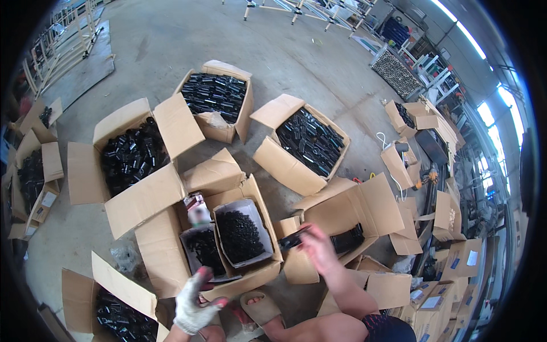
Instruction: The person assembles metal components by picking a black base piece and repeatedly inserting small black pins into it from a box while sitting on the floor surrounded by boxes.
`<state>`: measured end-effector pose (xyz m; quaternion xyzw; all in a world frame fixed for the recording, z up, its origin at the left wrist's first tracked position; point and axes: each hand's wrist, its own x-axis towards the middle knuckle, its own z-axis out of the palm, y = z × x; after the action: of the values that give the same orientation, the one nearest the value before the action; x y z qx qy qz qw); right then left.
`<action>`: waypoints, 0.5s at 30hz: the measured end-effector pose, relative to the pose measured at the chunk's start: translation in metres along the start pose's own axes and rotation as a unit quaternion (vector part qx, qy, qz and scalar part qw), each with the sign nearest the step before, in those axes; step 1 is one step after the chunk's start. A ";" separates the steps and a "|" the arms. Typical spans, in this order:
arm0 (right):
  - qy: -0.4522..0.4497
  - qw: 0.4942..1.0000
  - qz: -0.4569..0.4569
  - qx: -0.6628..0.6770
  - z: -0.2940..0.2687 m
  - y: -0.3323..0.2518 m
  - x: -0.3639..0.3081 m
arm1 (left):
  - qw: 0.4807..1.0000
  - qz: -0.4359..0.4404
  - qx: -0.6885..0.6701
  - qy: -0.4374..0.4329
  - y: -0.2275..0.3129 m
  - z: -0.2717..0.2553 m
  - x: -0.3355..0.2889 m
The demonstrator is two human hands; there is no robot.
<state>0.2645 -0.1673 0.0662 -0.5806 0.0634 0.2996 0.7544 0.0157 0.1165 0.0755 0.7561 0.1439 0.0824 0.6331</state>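
My right hand (319, 251) is bare and pinches a small black plastic part (292, 239) at the near left flap of an open carton (342, 208). Inside that carton lies a short row of black parts (347, 238). In a white glove with bare fingertips, my left hand (195, 302) is spread and holds nothing. It hovers at the near edge of another carton (265, 272). This carton holds a grey-lined box of tiny black pieces (242, 236), a second box of black pieces (204, 246) partly under it, and a printed packet (196, 210).
Open cartons of black parts stand around: left (134, 151), far middle (213, 97), far right (310, 139) and near left (125, 316). A clear plastic bag (126, 255) lies on the floor. More cartons (439, 302) crowd the right side. Pipe racks (296, 11) stand at the back.
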 end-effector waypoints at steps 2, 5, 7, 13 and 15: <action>-0.111 0.985 0.101 0.088 0.029 0.015 -0.013 | 0.999 0.022 0.004 -0.044 0.007 0.023 0.015; -0.187 0.947 0.231 0.118 0.068 0.055 -0.025 | 0.991 -0.007 -0.127 -0.031 0.005 0.052 0.021; -0.209 0.914 0.303 0.172 0.085 0.084 -0.032 | 0.970 -0.066 -0.236 0.012 0.005 0.059 0.020; -0.234 0.927 0.135 -0.260 0.128 0.083 -0.031 | 0.912 -0.149 -0.365 0.113 -0.016 0.030 0.016; -0.192 0.926 0.039 -0.322 0.119 0.090 -0.036 | 0.911 -0.161 -0.368 0.090 -0.043 0.034 0.013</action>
<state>0.1575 -0.0593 0.0443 -0.7205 -0.1600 0.4393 0.5121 0.0333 0.0957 0.0263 0.4258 0.2796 0.0938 0.8554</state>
